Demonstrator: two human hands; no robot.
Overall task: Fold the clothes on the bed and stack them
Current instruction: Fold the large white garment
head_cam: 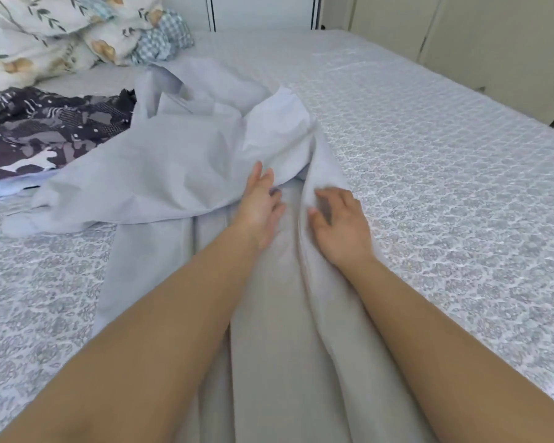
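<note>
A large pale grey garment (pixel 173 167) lies crumpled across the patterned bed (pixel 445 174), its long lower part running toward me between my arms. My left hand (pixel 261 206) rests flat on the cloth with fingers spread, tips at a raised fold. My right hand (pixel 339 225) lies palm down on a ridge of the same fabric, fingers slightly curled and blurred. Neither hand pinches the cloth visibly. A dark patterned garment (pixel 52 129) lies in a heap at the left, partly under the grey one.
Pillows and a floral quilt (pixel 61 33) are piled at the far left corner. Pale wardrobe doors (pixel 461 27) stand behind the bed at the right. A light blue cloth (pixel 0 190) peeks out beneath the dark garment.
</note>
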